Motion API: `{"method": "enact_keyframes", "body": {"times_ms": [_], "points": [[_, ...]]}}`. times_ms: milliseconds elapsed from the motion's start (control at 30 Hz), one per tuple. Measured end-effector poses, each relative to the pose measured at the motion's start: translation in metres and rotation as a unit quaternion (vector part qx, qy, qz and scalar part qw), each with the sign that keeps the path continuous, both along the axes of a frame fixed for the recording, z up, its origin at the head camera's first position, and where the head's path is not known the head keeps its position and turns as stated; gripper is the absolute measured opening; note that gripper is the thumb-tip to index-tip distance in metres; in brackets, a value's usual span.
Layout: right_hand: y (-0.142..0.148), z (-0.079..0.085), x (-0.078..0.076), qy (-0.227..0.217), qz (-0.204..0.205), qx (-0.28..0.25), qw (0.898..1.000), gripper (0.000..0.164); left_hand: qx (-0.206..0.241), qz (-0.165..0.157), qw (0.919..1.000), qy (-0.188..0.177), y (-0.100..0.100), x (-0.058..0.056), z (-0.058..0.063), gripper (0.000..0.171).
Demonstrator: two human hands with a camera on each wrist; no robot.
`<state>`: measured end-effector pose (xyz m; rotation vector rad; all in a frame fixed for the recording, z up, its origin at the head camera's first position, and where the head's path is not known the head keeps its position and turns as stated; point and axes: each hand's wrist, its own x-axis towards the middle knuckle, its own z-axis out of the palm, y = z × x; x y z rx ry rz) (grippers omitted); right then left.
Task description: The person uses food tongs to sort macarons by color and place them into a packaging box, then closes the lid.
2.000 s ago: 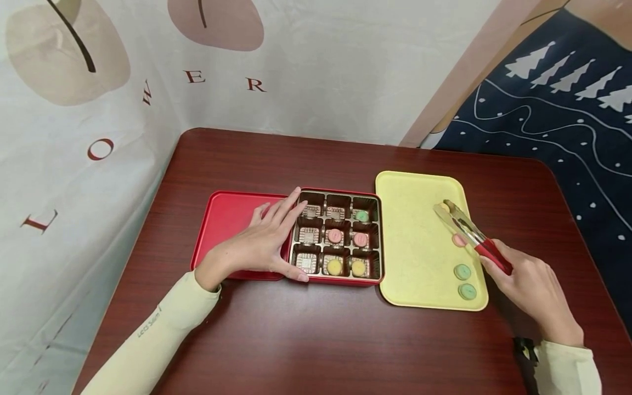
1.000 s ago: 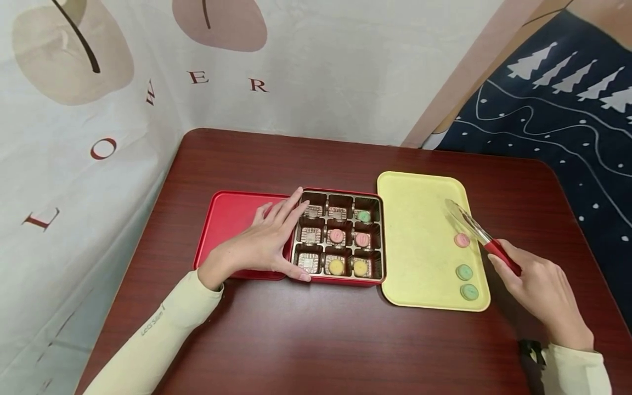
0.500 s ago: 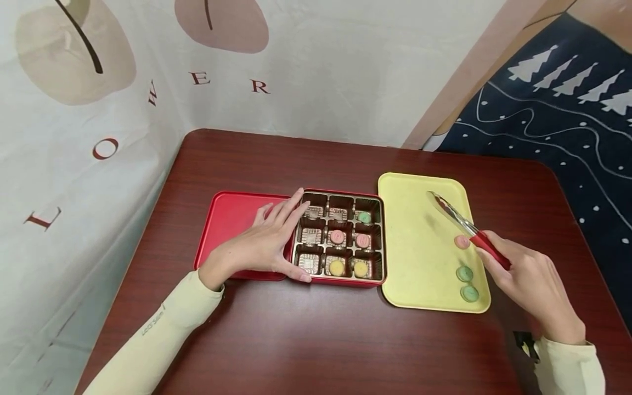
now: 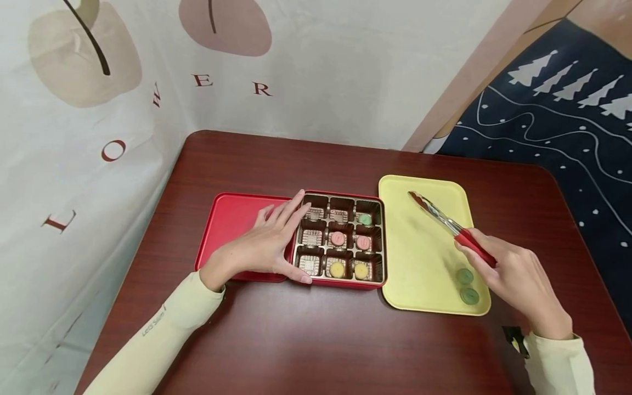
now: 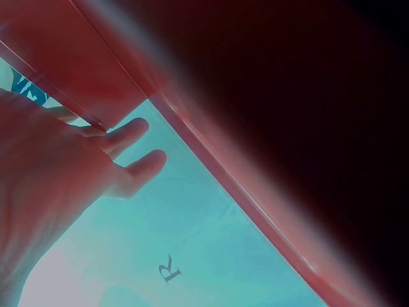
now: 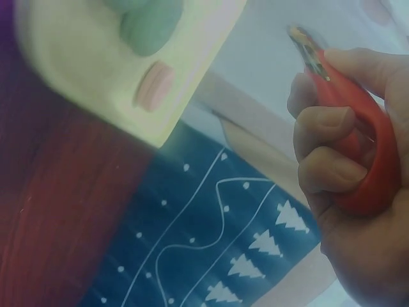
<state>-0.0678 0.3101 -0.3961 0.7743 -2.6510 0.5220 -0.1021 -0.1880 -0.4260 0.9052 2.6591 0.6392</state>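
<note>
My left hand lies spread over the left side of a red box, thumb at the front edge and fingertips at the back left corner. The box has a brown divided insert holding green, pink and yellow macarons. My right hand grips red-handled metal tongs, their tips close together over a yellow tray. I cannot tell whether anything sits between the tips. Two green macarons lie at the tray's right side. A pink macaron on the tray shows in the right wrist view, hidden in the head view.
A red lid lies under my left hand, left of the box. All stand on a dark red-brown table. A pale printed cloth hangs behind, with a navy tree-patterned cloth at right.
The tongs first lifted off the tray's upper right, where a yellow macaron was and is now gone. They have since moved left over the tray. The left hand stays put.
</note>
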Motion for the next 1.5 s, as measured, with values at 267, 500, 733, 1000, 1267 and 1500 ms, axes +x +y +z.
{"method": "enact_keyframes", "body": {"times_ms": [267,500,733,1000,1267,1500], "points": [[-0.018,0.005,-0.006,-0.011,0.011,0.002,1.000,0.053,-0.001,0.001,1.0000,-0.001,-0.002,0.001,0.001,0.154],[-0.035,0.008,-0.009,-0.017,0.036,-0.001,0.999,0.058,0.000,0.000,1.0000,0.004,-0.002,0.000,0.000,0.154],[-0.059,0.007,-0.011,0.000,0.075,-0.008,0.997,0.067,-0.002,0.003,1.0000,0.005,-0.002,0.000,0.000,0.156],[-0.084,0.010,-0.009,-0.006,0.105,-0.014,0.994,0.062,0.010,0.006,0.9999,0.001,0.000,-0.001,0.001,0.158],[-0.105,0.005,-0.002,-0.022,0.134,-0.005,0.991,0.051,0.006,0.010,0.9999,-0.004,0.001,-0.002,0.000,0.160],[-0.118,0.000,0.004,-0.023,0.169,-0.001,0.985,0.050,0.005,0.011,0.9999,-0.009,0.000,-0.001,0.000,0.159]]}}
